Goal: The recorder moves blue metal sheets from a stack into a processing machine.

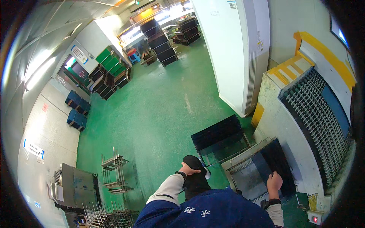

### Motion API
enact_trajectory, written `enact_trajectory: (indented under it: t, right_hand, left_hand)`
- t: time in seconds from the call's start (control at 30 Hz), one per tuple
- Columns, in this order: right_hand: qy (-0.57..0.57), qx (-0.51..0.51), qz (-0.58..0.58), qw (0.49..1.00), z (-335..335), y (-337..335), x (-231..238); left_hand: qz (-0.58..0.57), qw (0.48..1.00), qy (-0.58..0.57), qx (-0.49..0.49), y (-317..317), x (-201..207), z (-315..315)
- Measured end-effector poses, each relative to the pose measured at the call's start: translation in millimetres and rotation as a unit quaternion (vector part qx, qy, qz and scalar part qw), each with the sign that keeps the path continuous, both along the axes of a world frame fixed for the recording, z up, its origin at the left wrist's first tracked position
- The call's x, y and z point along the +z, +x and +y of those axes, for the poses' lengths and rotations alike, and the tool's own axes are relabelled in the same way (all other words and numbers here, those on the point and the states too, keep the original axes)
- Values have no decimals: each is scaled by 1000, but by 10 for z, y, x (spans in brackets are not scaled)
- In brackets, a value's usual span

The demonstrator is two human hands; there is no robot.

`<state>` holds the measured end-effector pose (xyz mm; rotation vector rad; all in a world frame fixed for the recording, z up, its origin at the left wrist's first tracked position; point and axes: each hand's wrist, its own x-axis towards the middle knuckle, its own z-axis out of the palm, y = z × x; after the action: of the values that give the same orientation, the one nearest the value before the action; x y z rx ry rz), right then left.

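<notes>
White-sleeved, our right hand (pixel 274 182) curled almost closed by the thin blue panel (pixel 261 164) in the slotted rack (pixel 243 154); our left hand (pixel 189 169) (loosely bent, apparently empty) rested on the dark-clad leg (pixel 197 183). A crooked pull could have scraped the neighbouring black panels (pixel 282 159). Our right fingertips were hidden, so we couldn't tell its grip.
</notes>
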<state>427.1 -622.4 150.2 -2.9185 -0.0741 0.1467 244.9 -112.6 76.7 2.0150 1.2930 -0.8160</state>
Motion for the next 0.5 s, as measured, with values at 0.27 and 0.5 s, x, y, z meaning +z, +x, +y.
enact_trajectory:
  t: [0.27,0.5]
  right_hand:
    - [-10,-2,9,1000,-12,2,-9]
    - [-17,-1,13,1000,-14,8,-26]
  left_hand:
    - [12,1000,-18,8,24,-34,22]
    - [19,1000,-14,-1,53,96,-24]
